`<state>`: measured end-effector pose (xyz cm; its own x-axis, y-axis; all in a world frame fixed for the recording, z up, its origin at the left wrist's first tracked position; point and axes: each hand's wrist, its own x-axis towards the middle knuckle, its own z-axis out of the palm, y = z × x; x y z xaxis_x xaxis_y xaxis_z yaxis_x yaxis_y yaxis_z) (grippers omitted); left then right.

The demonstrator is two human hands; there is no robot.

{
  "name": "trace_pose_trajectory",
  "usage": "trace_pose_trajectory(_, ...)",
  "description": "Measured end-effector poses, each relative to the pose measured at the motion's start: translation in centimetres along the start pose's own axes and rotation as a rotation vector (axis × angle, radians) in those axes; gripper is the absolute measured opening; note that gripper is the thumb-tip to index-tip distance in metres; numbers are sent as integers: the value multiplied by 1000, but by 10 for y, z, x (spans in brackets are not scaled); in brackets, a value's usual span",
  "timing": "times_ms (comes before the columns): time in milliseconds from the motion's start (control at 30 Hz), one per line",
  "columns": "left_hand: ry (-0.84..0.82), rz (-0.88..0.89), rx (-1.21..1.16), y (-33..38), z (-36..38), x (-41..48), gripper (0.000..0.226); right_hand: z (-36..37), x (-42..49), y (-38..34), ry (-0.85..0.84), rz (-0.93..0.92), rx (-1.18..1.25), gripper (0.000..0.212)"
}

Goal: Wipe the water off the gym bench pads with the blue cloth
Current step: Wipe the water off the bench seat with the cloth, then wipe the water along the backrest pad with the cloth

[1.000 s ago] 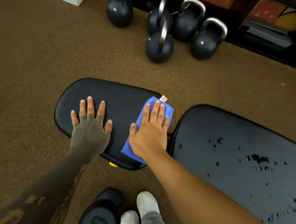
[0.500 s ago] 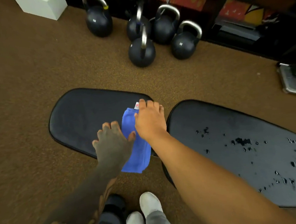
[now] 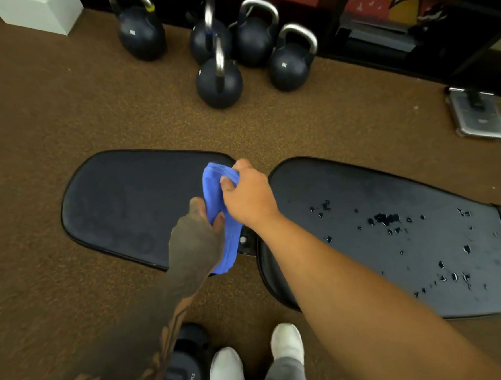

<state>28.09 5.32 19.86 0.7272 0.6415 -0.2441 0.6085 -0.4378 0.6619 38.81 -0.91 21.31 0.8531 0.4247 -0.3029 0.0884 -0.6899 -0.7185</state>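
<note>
Far left, upper corner: a white box [image 3: 38, 14] is sitting on the brown floor [image 3: 46, 121]. Just right of it, five black kettlebells [image 3: 219, 82] are standing in a loose cluster by the far wall.

The seat pad [image 3: 120, 205] is lying at the left of the bench; its surface is showing only faint smears, no drops that you can make out. At its right end you are holding the blue cloth [image 3: 215, 192] with both hands. Your left hand [image 3: 195, 244] is pinching the cloth's lower part, thumb on top. Your right hand [image 3: 248, 194] is gripping the upper part, fingers curled round the fold. The cloth is hanging bunched between the two hands, over the gap where the seat pad is meeting the long back pad [image 3: 395, 239]; you cannot tell whether it is touching the seat pad.

The back pad is carrying scattered water drops [image 3: 386, 219] across its middle and toward its near right edge.

Bottom edge: a dumbbell [image 3: 182, 372] marked 10 is lying beside your white shoes [image 3: 286, 341].

Far right, a flat metal plate [image 3: 478, 117] is lying on the floor.
</note>
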Motion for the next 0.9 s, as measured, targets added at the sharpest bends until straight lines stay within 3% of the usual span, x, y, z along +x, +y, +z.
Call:
trace_pose_trajectory(133,-59,42,-125,22,14,-12,24,-33,-10,16,94,33,45,11)
trace_pose_trajectory(367,-176,-260,-465,55,79,-32,22,-87,-6,71,166,136,-92,20)
trace_pose_trajectory(467,-133,-302,-363,61,97,-41,24,-92,-2,95,165,177,-133,23)
trace_pose_trajectory(600,-17,-103,-58,57,101,-57,25,-83,1,111,196,135,-75,35)
trace_pose_trajectory(733,92,33,26,32,106,-60,36,-68,-20,120,355,-52,-457,53)
trace_pose_trajectory(833,91,-7,-83,24,107,-61,45,-51,-43,127,233,-165,-604,53)
trace_pose_trajectory(900,3,-90,-201,23,111,-58,47,-39,-52,134,82,-108,-646,59)
